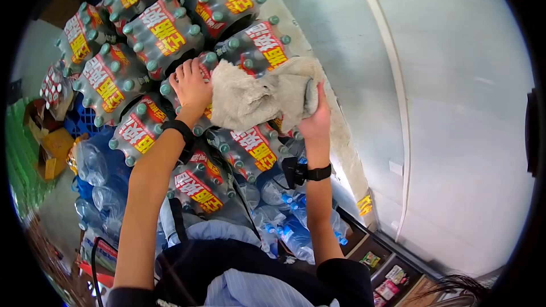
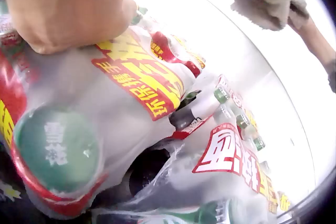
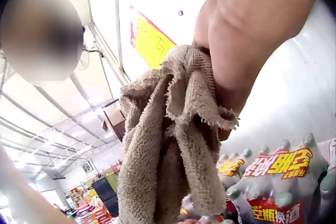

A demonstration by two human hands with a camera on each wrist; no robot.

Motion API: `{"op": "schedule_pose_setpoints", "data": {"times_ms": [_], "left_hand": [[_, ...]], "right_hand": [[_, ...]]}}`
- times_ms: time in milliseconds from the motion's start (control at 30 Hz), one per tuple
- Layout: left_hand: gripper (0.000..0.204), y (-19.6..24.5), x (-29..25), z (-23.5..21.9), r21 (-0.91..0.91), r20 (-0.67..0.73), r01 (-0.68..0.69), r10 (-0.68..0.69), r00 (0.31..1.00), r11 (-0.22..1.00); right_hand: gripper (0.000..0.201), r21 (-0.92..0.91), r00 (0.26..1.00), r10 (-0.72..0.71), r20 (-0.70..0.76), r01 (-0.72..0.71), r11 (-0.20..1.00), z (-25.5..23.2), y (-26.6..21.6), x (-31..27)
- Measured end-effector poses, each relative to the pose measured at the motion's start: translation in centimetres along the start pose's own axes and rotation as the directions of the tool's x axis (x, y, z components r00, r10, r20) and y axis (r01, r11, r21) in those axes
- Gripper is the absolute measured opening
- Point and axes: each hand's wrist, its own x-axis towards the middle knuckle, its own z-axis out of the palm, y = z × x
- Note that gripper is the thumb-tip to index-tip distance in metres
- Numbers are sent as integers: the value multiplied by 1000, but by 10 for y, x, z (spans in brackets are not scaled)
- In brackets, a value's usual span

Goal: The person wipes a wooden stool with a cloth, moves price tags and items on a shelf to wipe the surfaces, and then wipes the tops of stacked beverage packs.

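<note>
My right hand (image 1: 316,118) grips one end of a beige, fluffy cloth (image 1: 242,98), which spreads out to the left above wrapped packs of green-capped bottles. In the right wrist view the cloth (image 3: 181,103) hangs in folds from the right hand (image 3: 241,40), whose fingertips are hidden. My left hand (image 1: 192,88) rests on a bottle pack (image 1: 206,67) just left of the cloth, fingers reaching over its top. The left wrist view has that hand (image 2: 68,8) against the plastic wrap of a pack (image 2: 126,108); its fingertips are out of sight there.
More bottle packs (image 1: 165,31) are stacked ahead and to the left. A pale wall panel (image 1: 455,91) stands on the right. Empty clear bottles (image 1: 296,236) lie near the body, with a shelf of small packets (image 1: 389,281) at lower right. A cardboard box (image 1: 56,146) is at far left.
</note>
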Motion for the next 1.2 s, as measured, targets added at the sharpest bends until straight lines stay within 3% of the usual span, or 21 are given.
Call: {"op": "schedule_pose_setpoints", "data": {"times_ms": [33,67,100,167,233,267,300,367,400,433,500,533,567,600,700,767,833,900,967,1100,1200], "left_hand": [[52,1,0,-3,29,23,4,-5,1000,1000],[55,2,1,-8,0,74,18,-18,997,1000],[55,3,1,-11,3,56,2,-2,998,1000],[59,-5,-1,-6,-83,10,-63,64,998,995],[64,-13,-2,-18,-213,50,-42,54,997,976],[66,-9,-5,-38,-658,201,51,109,974,751],[69,-5,-13,-59,-913,306,218,224,925,345],[69,2,-45,-104,-786,602,597,424,676,162],[69,10,-54,-134,-621,673,777,582,457,107],[58,20,-65,-150,-682,598,729,620,508,62],[45,20,-68,-143,-663,743,613,481,466,431],[45,14,-72,-135,-658,748,614,476,463,436],[39,6,-78,-125,-649,758,680,368,539,340],[34,1,-84,-117,-646,762,727,250,597,234],[32,-4,-101,-107,-733,675,634,157,721,247],[31,1,-110,-97,-794,458,319,165,873,518],[33,26,-118,-116,-779,445,332,95,890,532],[39,43,-122,-135,-797,500,372,174,848,476],[35,47,-122,-140,-806,570,483,226,790,342],[29,42,-115,-170,-886,433,328,330,839,328],[33,35,-107,-205,-743,455,65,432,779,666]], "right_hand": [[50,-275,991,-136,-10,128,953,2,-7,-11],[49,-163,993,-120,-10,116,980,4,-13,-19],[47,174,991,-130,41,121,977,3,-10,-24],[45,778,978,-151,143,-17,628,3,-9,-33],[45,851,968,200,151,-230,471,4,-16,-47],[44,809,956,259,142,-262,526,5,-16,-51],[44,813,955,256,147,-264,519,6,-15,-56],[46,821,945,285,163,-290,492,12,-10,-69],[48,810,897,415,150,-353,468,13,-6,-76],[48,814,894,417,161,-360,455,12,6,-82],[52,628,866,500,19,-399,667,4,48,-94],[52,633,864,503,23,-402,662,-8,79,-101],[50,128,812,563,-155,-549,826,-24,113,-108],[48,-401,789,512,-340,-614,681,-30,130,-114],[50,-688,799,408,-443,-594,417,-20,100,-147],[47,-731,835,164,-526,-542,414,-2,90,-159],[46,-791,869,-419,-262,55,610,10,83,-160],[48,-608,856,-512,-70,371,702,45,53,-162],[45,-508,930,-343,130,360,783,63,41,-167],[39,-569,918,-368,149,384,727,67,49,-178],[31,-436,963,-10,268,130,890,44,25,-185]]}}
